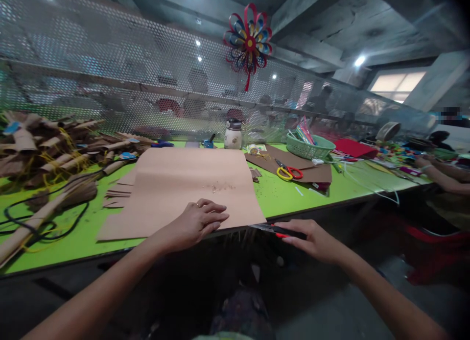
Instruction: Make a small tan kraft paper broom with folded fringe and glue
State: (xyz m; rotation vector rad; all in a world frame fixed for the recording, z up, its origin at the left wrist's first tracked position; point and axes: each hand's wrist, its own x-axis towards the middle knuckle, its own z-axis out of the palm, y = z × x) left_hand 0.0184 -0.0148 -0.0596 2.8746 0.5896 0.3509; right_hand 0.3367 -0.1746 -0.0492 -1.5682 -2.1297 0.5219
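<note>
A large sheet of brown kraft paper lies on the green tabletop, its near edge along the table's front. My left hand rests on the paper near that edge, palm down with the fingers stretched out; it grips nothing. My right hand is closed round a utility knife with a black and red handle. Its metal blade points left and meets the paper's front edge near the right corner. Small crumbs are scattered on the sheet. Cut paper strips stick out at its left side.
Rolled brown paper bundles with yellow string and a black cord are piled at the left. Beyond the sheet stands a white jar. To the right are red-and-yellow scissors on brown card and a green basket. Another person's arm is far right.
</note>
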